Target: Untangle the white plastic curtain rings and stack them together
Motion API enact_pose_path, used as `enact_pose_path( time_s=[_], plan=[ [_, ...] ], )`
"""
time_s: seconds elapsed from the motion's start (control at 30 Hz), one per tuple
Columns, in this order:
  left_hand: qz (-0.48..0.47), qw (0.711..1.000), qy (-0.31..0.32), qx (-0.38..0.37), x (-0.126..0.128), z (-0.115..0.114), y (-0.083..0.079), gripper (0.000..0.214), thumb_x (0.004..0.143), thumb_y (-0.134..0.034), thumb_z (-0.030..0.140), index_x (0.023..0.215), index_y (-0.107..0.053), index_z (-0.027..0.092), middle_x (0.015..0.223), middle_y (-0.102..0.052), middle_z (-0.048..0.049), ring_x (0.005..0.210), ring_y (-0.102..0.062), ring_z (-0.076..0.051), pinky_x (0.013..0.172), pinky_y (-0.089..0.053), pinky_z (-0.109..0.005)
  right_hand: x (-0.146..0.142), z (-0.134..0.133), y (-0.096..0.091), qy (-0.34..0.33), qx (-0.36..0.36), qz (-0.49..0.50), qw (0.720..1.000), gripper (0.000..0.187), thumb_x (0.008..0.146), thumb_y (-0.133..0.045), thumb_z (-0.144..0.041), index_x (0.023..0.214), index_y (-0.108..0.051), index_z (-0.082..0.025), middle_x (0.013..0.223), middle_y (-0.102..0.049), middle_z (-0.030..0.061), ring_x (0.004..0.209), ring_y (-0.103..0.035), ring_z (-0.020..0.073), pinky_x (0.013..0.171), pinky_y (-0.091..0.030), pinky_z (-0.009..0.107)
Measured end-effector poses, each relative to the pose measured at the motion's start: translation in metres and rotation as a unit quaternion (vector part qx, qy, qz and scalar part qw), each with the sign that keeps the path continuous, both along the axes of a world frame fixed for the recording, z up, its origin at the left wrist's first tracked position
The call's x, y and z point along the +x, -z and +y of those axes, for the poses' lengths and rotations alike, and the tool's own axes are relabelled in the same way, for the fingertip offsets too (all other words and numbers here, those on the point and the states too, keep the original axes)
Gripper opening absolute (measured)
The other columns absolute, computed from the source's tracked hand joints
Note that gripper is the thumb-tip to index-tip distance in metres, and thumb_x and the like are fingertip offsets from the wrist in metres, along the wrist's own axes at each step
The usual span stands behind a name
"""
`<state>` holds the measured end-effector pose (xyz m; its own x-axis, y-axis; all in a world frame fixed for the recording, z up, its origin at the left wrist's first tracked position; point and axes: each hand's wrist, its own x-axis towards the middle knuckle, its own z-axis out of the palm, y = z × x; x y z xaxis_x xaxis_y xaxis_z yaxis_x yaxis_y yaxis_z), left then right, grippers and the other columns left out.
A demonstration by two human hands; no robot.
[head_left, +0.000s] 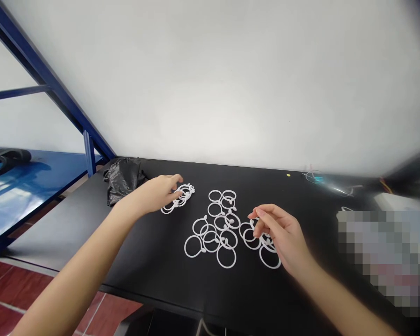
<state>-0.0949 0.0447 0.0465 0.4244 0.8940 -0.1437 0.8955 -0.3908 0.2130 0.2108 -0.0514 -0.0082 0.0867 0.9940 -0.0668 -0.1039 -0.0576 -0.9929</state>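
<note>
My left hand [161, 192] is over a heaped bundle of white rings [184, 199] at the left, thumb and fingers apart around its near side. Each ring is thin with a small tab on its edge. A looser spread of the same white rings [226, 267] lies in the middle of the black table [150, 261], some overlapping. To their right, my right hand [283, 235] hovers above another cluster of white rings [270, 268] and partly covers it. Its fingers are loosely curled with gaps between them, and I see nothing held in them.
A crumpled black plastic bag [123, 179] lies at the table's back left, beside a blue metal frame [61, 102]. Clear plastic wrapping [331, 187] and a small yellow bit [288, 175] are near the back wall [231, 93]. Blurred blocks hide something at the right.
</note>
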Motion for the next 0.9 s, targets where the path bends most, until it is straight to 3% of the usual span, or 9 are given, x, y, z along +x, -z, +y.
enact_pose_path(
  time_s=[0.1,0.17,0.3,0.4,0.5,0.57,0.63,0.8,0.9],
  plan=[
    [-0.018,0.989,0.135,0.056,0.041,-0.007,0.001,0.032,0.092,-0.040,0.020,0.121,-0.054,0.018,0.118,-0.061,-0.0107,0.104,-0.062,-0.024,0.089,-0.047,-0.035,0.002,0.003,0.002,0.011,0.017,-0.021,1.000,0.025,0.082,-0.070,-0.044,0.083,-0.067,-0.019,0.078,-0.071,0.0029,0.052,-0.059,0.0095,0.054,-0.049,0.024],
    [-0.039,0.979,0.195,0.046,0.061,-0.007,0.007,0.035,0.089,-0.042,0.014,0.121,-0.055,0.019,0.121,-0.058,-0.0093,0.109,-0.059,-0.023,0.089,-0.047,-0.032,0.003,0.006,0.004,0.017,0.036,-0.054,0.998,0.024,0.083,-0.069,-0.043,0.083,-0.066,-0.019,0.081,-0.071,0.0042,0.056,-0.061,0.0117,0.054,-0.050,0.025],
    [-0.107,0.972,0.211,0.005,0.074,0.002,0.025,0.026,0.087,-0.050,0.021,0.112,-0.055,0.019,0.112,-0.059,-0.0069,0.101,-0.059,-0.021,0.086,-0.047,-0.031,0.008,0.017,0.005,-0.013,0.099,-0.212,0.972,0.016,0.085,-0.064,-0.034,0.091,-0.068,-0.020,0.092,-0.071,0.0071,0.076,-0.067,0.0189,0.062,-0.052,0.029],
    [-0.112,0.974,0.196,0.002,0.075,0.009,0.037,0.025,0.081,-0.056,0.022,0.105,-0.053,0.018,0.105,-0.060,-0.0073,0.099,-0.058,-0.023,0.084,-0.046,-0.033,0.009,0.035,0.001,-0.112,0.139,-0.352,0.919,0.021,0.087,-0.055,-0.018,0.105,-0.067,-0.021,0.100,-0.069,0.0070,0.081,-0.065,0.0185,0.065,-0.052,0.030],
    [-0.105,0.977,0.184,-0.009,0.082,0.012,0.043,0.023,0.077,-0.054,0.017,0.100,-0.052,0.018,0.097,-0.061,-0.0061,0.095,-0.057,-0.023,0.077,-0.046,-0.031,0.005,0.056,-0.006,-0.234,0.196,-0.455,0.837,0.038,0.086,-0.045,-0.006,0.114,-0.064,-0.023,0.111,-0.068,0.0066,0.089,-0.063,0.0186,0.073,-0.049,0.031],
    [-0.103,0.982,0.160,-0.010,0.089,0.013,0.044,0.024,0.074,-0.052,0.013,0.097,-0.051,0.019,0.090,-0.060,-0.0055,0.089,-0.057,-0.023,0.070,-0.044,-0.030,-0.001,0.068,-0.011,-0.272,0.199,-0.518,0.786,0.041,0.081,-0.049,-0.003,0.114,-0.063,-0.022,0.109,-0.068,0.0070,0.093,-0.061,0.0209,0.075,-0.046,0.032],
    [-0.102,0.984,0.145,-0.008,0.093,0.013,0.044,0.025,0.071,-0.053,0.012,0.094,-0.050,0.019,0.085,-0.058,-0.0051,0.083,-0.057,-0.023,0.064,-0.041,-0.030,-0.007,0.077,-0.016,-0.300,0.185,-0.549,0.758,0.041,0.079,-0.049,-0.001,0.112,-0.063,-0.022,0.100,-0.068,0.0060,0.085,-0.061,0.0192,0.070,-0.043,0.029],
    [-0.139,0.981,0.133,-0.020,0.078,0.010,0.037,0.020,0.076,-0.051,0.015,0.094,-0.045,0.020,0.076,-0.058,0.0003,0.070,-0.056,-0.017,0.063,-0.042,-0.029,-0.006,0.085,-0.022,-0.315,0.150,-0.548,0.760,0.034,0.072,-0.056,-0.003,0.101,-0.063,-0.020,0.077,-0.065,-0.0003,0.061,-0.053,0.0122,0.055,-0.035,0.023],
    [-0.268,0.952,0.078,-0.124,0.058,0.001,0.029,0.021,0.079,-0.056,0.023,0.096,-0.043,0.021,0.078,-0.058,0.0020,0.070,-0.059,-0.015,0.058,-0.046,-0.026,0.002,0.080,-0.024,-0.288,0.139,-0.532,0.784,0.032,0.075,-0.057,-0.009,0.105,-0.060,-0.020,0.078,-0.064,-0.0006,0.060,-0.052,0.0110,0.056,-0.036,0.023]
  ],
)
